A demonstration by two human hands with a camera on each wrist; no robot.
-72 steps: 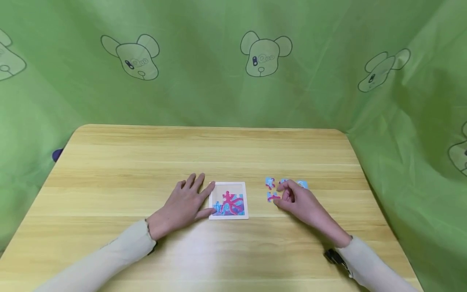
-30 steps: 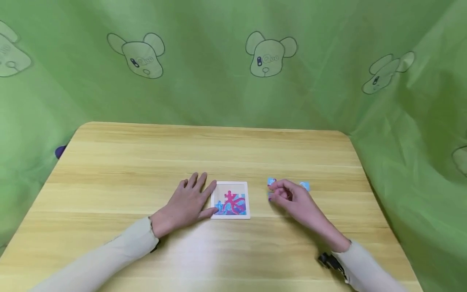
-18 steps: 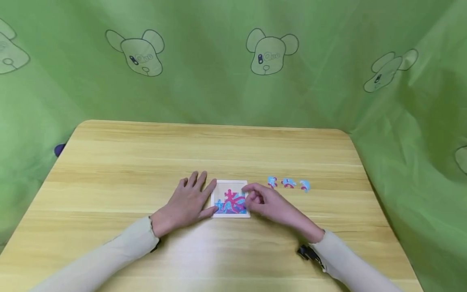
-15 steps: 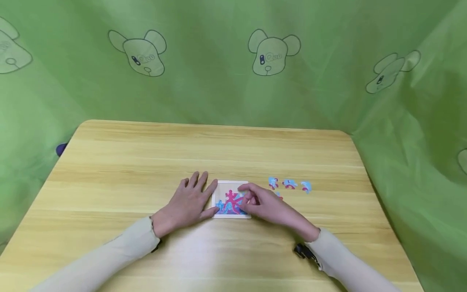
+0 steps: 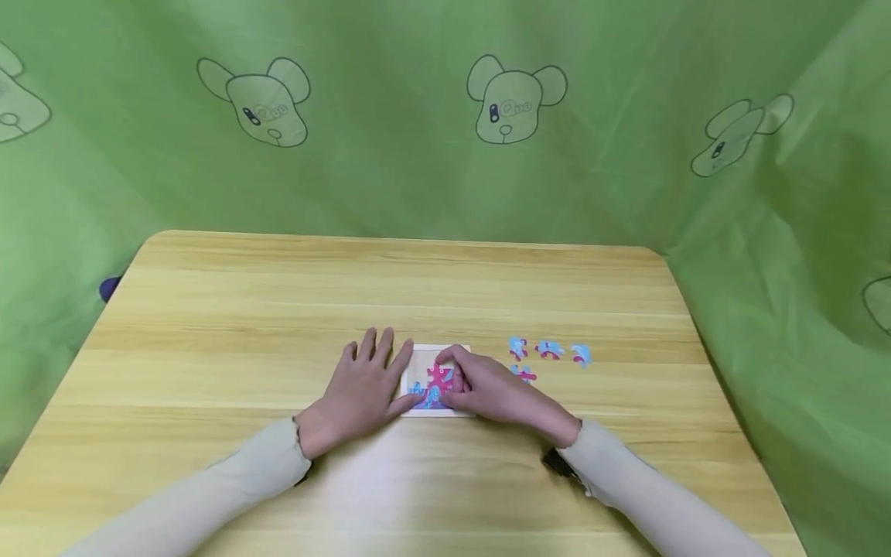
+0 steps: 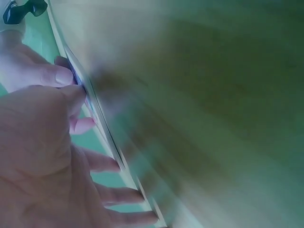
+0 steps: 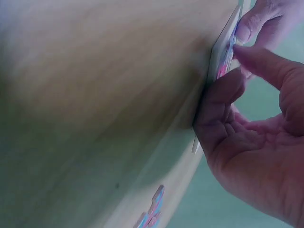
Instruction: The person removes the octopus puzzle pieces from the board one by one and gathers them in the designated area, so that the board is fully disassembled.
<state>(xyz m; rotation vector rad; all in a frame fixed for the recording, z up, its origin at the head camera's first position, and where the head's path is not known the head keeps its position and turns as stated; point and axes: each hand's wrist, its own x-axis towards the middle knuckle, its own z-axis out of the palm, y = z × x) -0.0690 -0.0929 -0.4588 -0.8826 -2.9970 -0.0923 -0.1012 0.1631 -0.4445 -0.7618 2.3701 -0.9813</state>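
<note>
A small square jigsaw tray [image 5: 454, 413] with a pale rim lies flat on the table, partly filled with a pink octopus picture [image 5: 438, 377]. My left hand [image 5: 356, 391] rests with its fingers spread on the left, thumb and forefinger at the tray's left rim. From the right, my right hand [image 5: 487, 385] reaches over the tray, forefinger bent and thumb at the joined pieces. In the right wrist view its thumb [image 7: 263, 64] and fingers stand apart, with no loose piece showing between them. The hand hides the picture's right side.
Several loose blue-and-pink jigsaw pieces lie right of the tray: a row of three, one being the middle piece [image 5: 550, 350], and a lower piece [image 5: 524, 374]. The wooden table [image 5: 348, 286] ends at a green curtain [image 5: 390, 186] behind.
My right hand has moved left from the loose pieces onto the tray, uncovering those pieces. The left hand has stayed at the tray's left rim.
</note>
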